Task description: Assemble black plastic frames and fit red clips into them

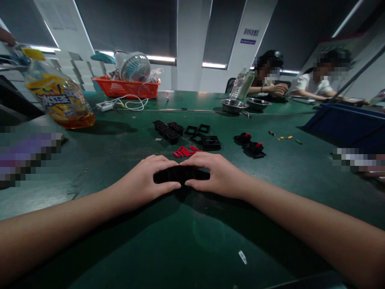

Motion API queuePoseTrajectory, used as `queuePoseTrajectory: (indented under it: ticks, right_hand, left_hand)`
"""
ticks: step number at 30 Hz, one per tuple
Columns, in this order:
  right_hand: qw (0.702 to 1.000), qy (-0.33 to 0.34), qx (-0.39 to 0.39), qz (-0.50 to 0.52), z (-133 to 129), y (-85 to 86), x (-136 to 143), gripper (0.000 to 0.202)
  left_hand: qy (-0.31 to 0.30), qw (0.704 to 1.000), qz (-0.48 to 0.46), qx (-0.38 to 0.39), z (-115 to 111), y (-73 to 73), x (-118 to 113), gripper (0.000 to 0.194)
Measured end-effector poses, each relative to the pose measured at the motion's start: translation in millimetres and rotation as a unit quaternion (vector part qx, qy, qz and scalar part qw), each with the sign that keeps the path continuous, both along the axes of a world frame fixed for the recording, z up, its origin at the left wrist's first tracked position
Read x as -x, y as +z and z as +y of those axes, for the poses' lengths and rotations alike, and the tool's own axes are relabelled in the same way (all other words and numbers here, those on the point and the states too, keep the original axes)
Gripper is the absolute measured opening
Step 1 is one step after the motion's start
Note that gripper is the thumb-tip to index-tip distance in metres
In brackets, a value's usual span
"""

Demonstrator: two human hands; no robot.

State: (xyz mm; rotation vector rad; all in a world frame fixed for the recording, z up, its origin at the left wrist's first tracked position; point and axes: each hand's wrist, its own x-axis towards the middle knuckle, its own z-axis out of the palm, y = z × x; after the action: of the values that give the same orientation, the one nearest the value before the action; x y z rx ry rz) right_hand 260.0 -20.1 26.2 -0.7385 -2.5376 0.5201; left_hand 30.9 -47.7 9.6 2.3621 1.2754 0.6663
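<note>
Both hands meet at the middle of the green table (pixel 216 233). My left hand (pixel 150 176) curls round the left side of a black plastic part (pixel 180 173), thumb in front and fingers behind. On its right side my right hand (pixel 216 174) grips in the same way, the fingertips of both hands nearly touching. The part's details are dark and largely hidden. Just beyond the hands lie several small red pieces (pixel 185 151). Behind these are black block-like parts (pixel 167 131) and black square frames (pixel 210 142). Two black pieces with red tabs (pixel 254 148) sit to the right.
A bottle of orange drink (pixel 60 92) stands at left. Farther back are an orange basket (pixel 129 87) with a fan (pixel 134 67), a white cable (pixel 132 102) and metal bowls (pixel 234 106). A blue bin (pixel 349 124) is at right. Two people sit across the table.
</note>
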Motion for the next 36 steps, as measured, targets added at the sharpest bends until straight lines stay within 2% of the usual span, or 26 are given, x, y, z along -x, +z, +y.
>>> queuePoseTrajectory:
  ticks: [8,36]
  right_hand:
    - [1.0,0.001,0.005,0.001,0.9,-0.3,0.2,0.037]
    - [1.0,0.003,0.006,-0.004,-1.3,1.0,0.3,0.036]
  left_hand:
    - [0.009,1.0,-0.007,0.018,-0.7,2.6,-1.8,0.046]
    - [-0.005,1.0,0.023,-0.001,-0.9,3.7,0.1,0.041]
